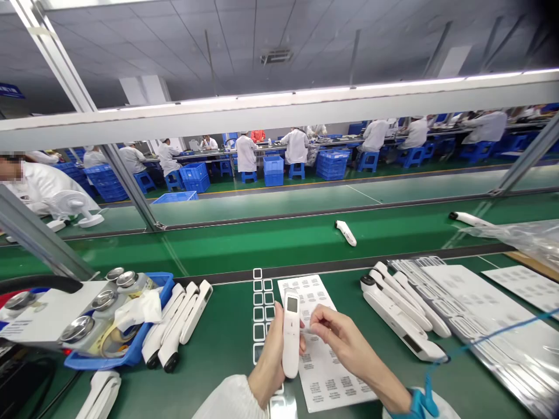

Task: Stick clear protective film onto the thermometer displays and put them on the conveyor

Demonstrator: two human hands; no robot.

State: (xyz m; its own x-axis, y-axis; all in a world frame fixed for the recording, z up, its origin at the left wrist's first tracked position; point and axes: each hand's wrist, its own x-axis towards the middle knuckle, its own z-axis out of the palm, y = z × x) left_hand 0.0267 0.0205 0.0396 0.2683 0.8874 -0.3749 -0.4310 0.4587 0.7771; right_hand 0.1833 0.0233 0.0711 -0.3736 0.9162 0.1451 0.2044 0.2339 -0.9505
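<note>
Upright in my left hand (269, 364) is a white handheld infrared thermometer (290, 346), its small grey screen facing me. My left fingers wrap around its body. Close to its right side, my right hand (343, 337) has its thumb and fingertips pinched together; whatever may be between them is too small to make out. Beneath my right hand lies a white sheet of printed labels (321, 381), partly covered by the hand. Left of the sheet, a column of white-rimmed rounded square pieces (259, 322) runs along the green table, its lower part hidden by my left hand.
More thermometers lie left (196, 311) and right (395, 319). A blue tray (163, 291) holds metal-topped bottles and tape. Another thermometer (346, 233) rests on the green belt (262, 244). A blue cord (493, 335) runs from my right wristband. Co-workers sit beyond.
</note>
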